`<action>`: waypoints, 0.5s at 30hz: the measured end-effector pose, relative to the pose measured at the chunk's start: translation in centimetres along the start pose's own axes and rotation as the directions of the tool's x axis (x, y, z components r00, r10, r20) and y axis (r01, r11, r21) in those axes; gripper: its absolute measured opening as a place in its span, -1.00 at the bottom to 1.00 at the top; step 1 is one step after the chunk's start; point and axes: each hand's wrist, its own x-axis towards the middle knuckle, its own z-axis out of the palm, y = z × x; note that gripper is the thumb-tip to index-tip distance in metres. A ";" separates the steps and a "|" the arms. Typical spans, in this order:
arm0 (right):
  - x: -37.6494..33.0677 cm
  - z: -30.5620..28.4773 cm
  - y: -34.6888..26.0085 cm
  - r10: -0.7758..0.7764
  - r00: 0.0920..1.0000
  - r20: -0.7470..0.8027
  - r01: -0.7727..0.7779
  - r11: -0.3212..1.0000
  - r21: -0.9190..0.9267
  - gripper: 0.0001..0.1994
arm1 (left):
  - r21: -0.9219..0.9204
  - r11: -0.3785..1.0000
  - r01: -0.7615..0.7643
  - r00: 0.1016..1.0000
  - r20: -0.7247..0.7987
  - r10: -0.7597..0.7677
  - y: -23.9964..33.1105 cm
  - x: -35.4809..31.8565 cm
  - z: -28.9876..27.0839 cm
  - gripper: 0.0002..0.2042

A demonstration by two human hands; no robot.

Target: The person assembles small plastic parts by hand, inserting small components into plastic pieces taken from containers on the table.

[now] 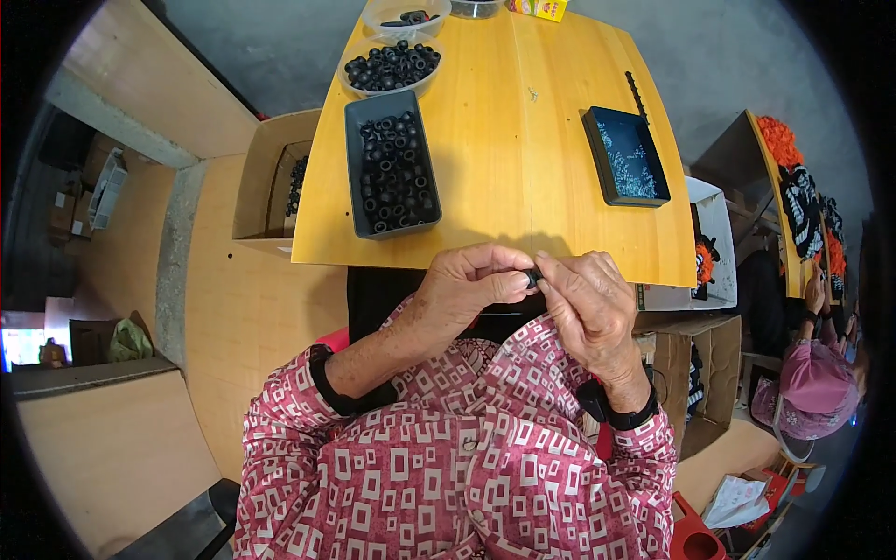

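Note:
Just past the table's near edge, both hands meet over my lap. My left hand (471, 280) pinches a small black round part (532, 277) between thumb and forefinger. From the other side, the thumb and forefinger of my right hand (590, 303) close on the same part; whether they also hold a tiny piece is hidden. Ahead and to the left stands a dark tray (435, 194) of black ring-like parts (392, 168). A shallow dark tray (598, 168) at the right holds many tiny silvery pieces (630, 168).
Behind the left tray, a clear round tub (347, 86) holds more black parts on the yellow wooden table (495, 131). A thin black strip (637, 96) lies by the right tray. Cardboard boxes (261, 177) flank the table. A co-worker in pink (821, 383) sits at far right.

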 end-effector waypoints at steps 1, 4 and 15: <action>0.0 0.0 0.0 -0.041 0.999 0.014 0.042 0.996 -0.080 -0.72 | 0.028 1.000 -0.012 1.000 0.005 0.012 -0.1 0.1 -0.1 -0.78; 0.1 0.0 -0.1 -0.007 1.000 -0.003 0.007 0.999 -0.035 -0.75 | 0.062 0.997 -0.042 0.999 0.016 0.041 -0.2 0.2 -0.1 -0.75; 0.5 -0.1 -1.8 0.030 1.000 0.009 -0.029 0.993 -0.115 -0.81 | 0.221 0.974 -0.042 0.999 -0.019 0.048 0.8 -0.2 0.3 -0.77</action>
